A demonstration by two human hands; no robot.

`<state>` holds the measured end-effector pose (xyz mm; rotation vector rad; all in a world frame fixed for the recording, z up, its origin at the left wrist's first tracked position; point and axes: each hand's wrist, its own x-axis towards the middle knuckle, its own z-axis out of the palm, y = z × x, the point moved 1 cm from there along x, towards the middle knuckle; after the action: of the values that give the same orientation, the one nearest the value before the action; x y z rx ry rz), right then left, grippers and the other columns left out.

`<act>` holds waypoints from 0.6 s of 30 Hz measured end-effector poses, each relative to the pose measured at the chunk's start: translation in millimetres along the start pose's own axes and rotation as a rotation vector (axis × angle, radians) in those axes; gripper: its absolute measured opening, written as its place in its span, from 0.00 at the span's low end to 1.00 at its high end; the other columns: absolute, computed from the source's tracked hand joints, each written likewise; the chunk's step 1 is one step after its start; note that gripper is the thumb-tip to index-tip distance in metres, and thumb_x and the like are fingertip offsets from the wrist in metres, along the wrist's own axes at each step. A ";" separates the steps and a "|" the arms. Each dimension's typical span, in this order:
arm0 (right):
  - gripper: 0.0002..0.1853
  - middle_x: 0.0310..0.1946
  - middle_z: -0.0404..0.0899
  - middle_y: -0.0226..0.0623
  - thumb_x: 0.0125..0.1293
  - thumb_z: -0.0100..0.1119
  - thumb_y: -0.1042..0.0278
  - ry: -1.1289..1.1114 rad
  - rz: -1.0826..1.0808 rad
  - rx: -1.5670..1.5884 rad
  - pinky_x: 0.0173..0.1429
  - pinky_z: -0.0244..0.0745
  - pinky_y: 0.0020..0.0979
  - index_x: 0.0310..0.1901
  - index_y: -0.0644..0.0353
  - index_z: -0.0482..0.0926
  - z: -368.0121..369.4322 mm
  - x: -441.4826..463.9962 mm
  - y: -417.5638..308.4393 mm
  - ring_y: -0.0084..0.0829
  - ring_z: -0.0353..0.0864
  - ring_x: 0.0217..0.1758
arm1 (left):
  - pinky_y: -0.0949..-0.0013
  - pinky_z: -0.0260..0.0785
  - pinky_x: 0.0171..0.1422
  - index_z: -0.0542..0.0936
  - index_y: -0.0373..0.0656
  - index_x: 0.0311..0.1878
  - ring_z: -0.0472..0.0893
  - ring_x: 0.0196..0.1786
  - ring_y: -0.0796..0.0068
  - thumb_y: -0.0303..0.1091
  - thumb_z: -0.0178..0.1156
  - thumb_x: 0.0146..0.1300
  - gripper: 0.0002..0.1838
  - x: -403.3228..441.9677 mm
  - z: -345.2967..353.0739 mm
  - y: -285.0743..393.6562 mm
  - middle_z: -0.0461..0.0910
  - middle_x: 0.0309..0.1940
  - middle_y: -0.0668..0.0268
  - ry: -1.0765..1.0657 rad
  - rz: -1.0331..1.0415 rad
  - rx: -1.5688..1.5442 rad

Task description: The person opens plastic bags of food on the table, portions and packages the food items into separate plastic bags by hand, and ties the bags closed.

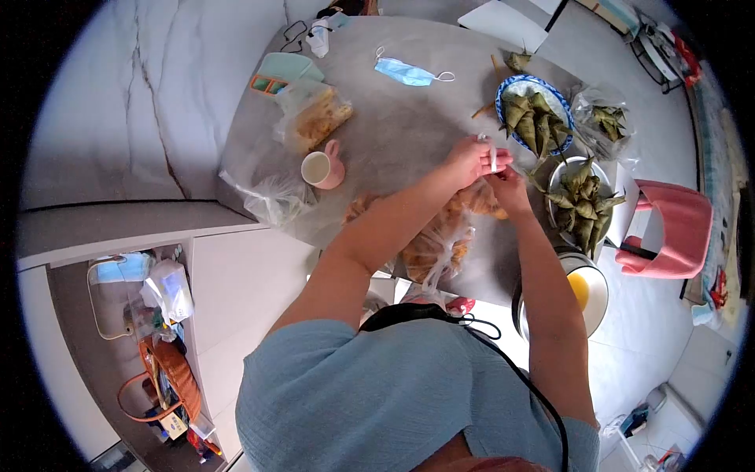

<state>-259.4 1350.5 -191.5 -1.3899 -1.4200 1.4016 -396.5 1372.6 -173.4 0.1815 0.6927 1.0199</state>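
Grey tabletop (417, 118) under both hands; head view, the only one we have. We see the left hand (469, 161) and right hand (510, 189) close together above the table's near right part, fingertips almost meeting. Left fingers are curled round a white strip (493, 156), thin, probably plastic. Right fingers look pinched right beside it; we can't tell if they grip it too, or if the strip belongs to a bag.

Just below the hands, toward the body, we get a clear bag of orange-brown food (439, 242), partly behind the left forearm. Right of the hands, slightly farther out: blue-rimmed bowl (543, 81) with leaf-wrapped bundles (536, 126). Directly right: pale bowl (601, 169), more bundles piled in. Beside the right forearm we note a white-lined pot (595, 305), something yellow (579, 288) inside.

Well left of the hands: pink mug (324, 168), bagged golden food (321, 118) just beyond it. Past the hands, farther out, we mark a blue mask (406, 72) lying flat.
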 end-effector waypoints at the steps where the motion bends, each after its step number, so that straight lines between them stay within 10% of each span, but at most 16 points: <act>1: 0.06 0.27 0.75 0.24 0.62 0.60 0.67 -0.013 0.078 0.072 0.30 0.65 0.22 0.36 0.60 0.78 0.4 1.1 2.0 0.15 0.69 0.28 | 0.51 0.70 0.60 0.71 0.41 0.51 0.77 0.54 0.50 0.32 0.52 0.67 0.12 -4.9 6.8 1.3 0.74 0.53 0.46 0.009 0.085 0.030; 6: 0.09 0.22 0.72 0.24 0.65 0.58 0.63 -0.021 0.218 0.219 0.26 0.62 0.23 0.34 0.59 0.79 -8.4 4.5 12.4 0.18 0.67 0.22 | 0.58 0.72 0.52 0.73 0.51 0.51 0.80 0.47 0.55 0.33 0.50 0.67 0.11 0.3 13.6 5.9 0.78 0.49 0.52 0.051 0.601 0.705; 8: 0.11 0.19 0.69 0.23 0.65 0.58 0.60 0.043 0.221 0.130 0.25 0.60 0.23 0.32 0.58 0.78 -7.1 6.7 5.1 0.17 0.65 0.20 | 0.58 0.72 0.48 0.77 0.50 0.47 0.81 0.42 0.56 0.35 0.50 0.66 0.10 -10.4 11.2 18.4 0.81 0.42 0.55 -0.034 0.536 1.724; 18: 0.08 0.27 0.75 0.27 0.63 0.60 0.66 -0.077 0.393 0.397 0.32 0.66 0.26 0.38 0.61 0.77 -11.6 11.0 -7.0 0.21 0.72 0.26 | 0.51 0.72 0.47 0.82 0.49 0.39 0.80 0.44 0.51 0.36 0.56 0.54 0.11 -14.3 -14.7 0.7 0.81 0.37 0.57 0.064 0.386 1.910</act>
<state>-251.7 1364.7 -184.9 -1.4040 -0.8691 1.8830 -410.7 1358.6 -178.1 1.9815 1.5325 0.3724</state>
